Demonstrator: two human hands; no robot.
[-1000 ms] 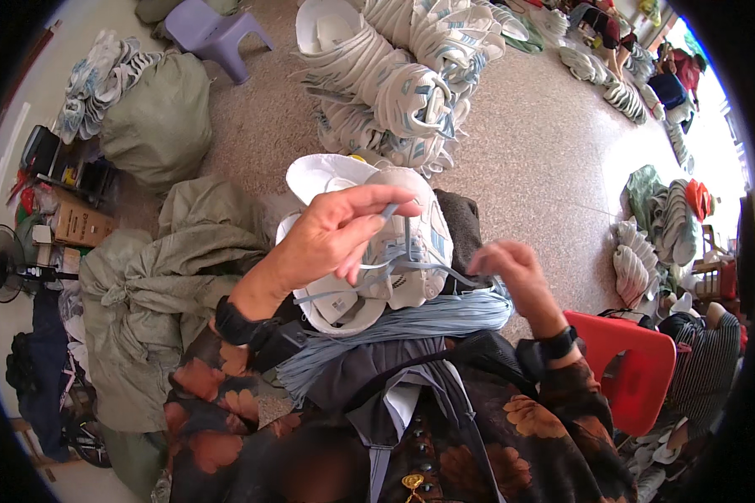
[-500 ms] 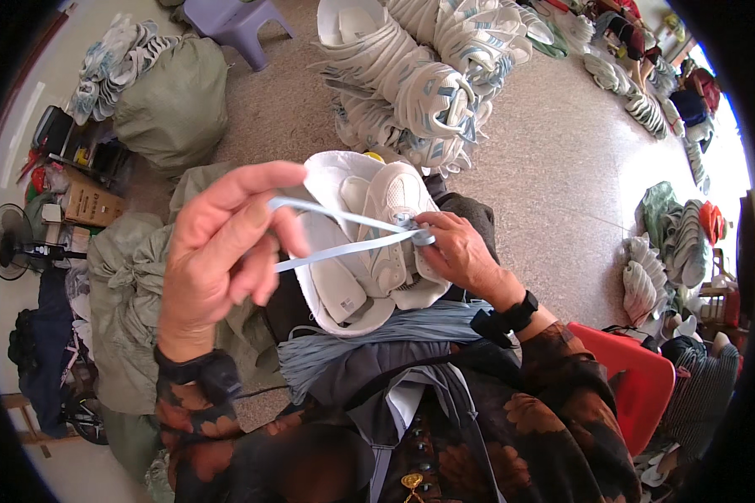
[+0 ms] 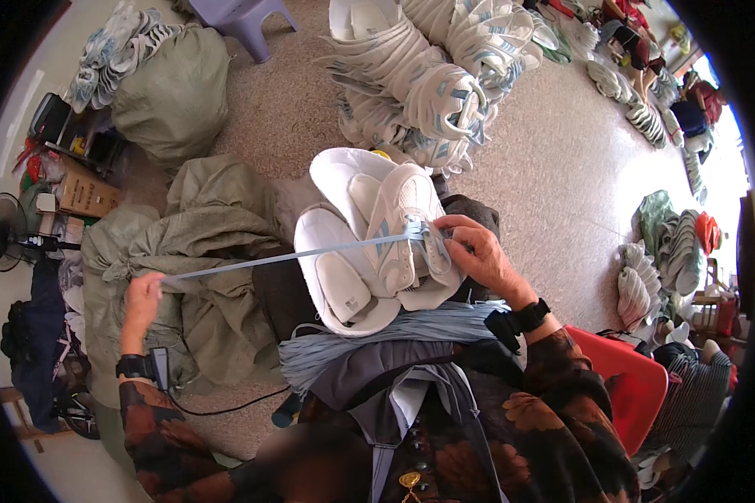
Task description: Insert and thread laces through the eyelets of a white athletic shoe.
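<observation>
A pale blue shoelace (image 3: 289, 256) runs taut from the eyelets of a white mesh shoe upper (image 3: 403, 201) far out to the left. My left hand (image 3: 143, 295) is closed on the lace's outer end. At the upper's right eyelet edge, my right hand (image 3: 482, 258) is closed with thumb and fingers pinching it; whether lace is also in that grip is hidden. Beneath and beside this upper on my lap lie more white uppers (image 3: 327, 226). A thick bundle of blue laces (image 3: 327, 352) rests across my lap, nearer me.
Stacked white-and-blue uppers (image 3: 445, 92) stand on the floor ahead. Grey-green sacks (image 3: 214, 260) lie to my left, with a fan (image 3: 8, 235) beyond. A purple stool (image 3: 247, 21) is at the far left, a red stool (image 3: 621, 381) by my right side. Other people work at the far right.
My left hand has swung far left and down, drawing the looped lace into one straight taut line. My right hand stays at the upper's eyelets.
</observation>
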